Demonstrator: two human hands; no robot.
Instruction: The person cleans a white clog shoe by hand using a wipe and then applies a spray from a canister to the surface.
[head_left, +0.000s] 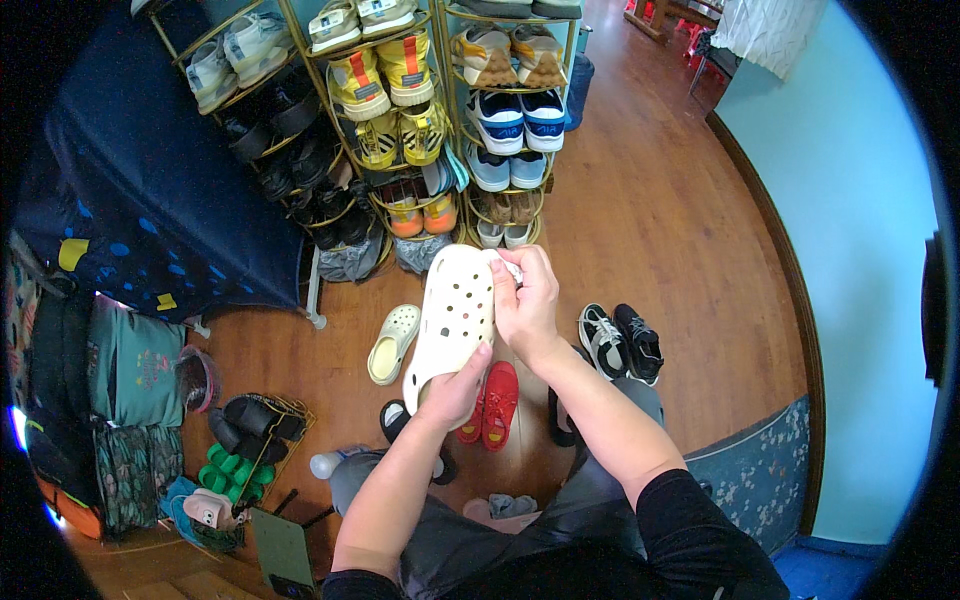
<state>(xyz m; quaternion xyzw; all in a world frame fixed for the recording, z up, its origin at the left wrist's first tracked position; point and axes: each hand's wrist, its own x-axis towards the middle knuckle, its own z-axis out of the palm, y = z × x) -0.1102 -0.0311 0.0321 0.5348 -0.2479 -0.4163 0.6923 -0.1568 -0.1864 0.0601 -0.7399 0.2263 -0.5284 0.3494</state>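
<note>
A cream foam clog (454, 330) with round vent holes is held up before me, toe pointing away. My left hand (455, 394) grips it at the foot opening, thumb on the upper and the other fingers hidden. At the toe's right side, my right hand (527, 304) pinches a crumpled white wipe or cloth (511, 264) against the clog's edge. A matching clog (394, 345) rests on the floor to the left. Below my hands stands a pair of red shoes (500, 405), partly covered by the left hand and the held clog.
Tall gold-framed racks (442, 112) full of shoes stand ahead. Black-and-white sneakers (604, 341) sit right of my arm. At left are a small rack with black slippers (251, 420), a plastic bottle (330, 461) and a teal bag (139, 367). A blue wall (862, 262) bounds the right.
</note>
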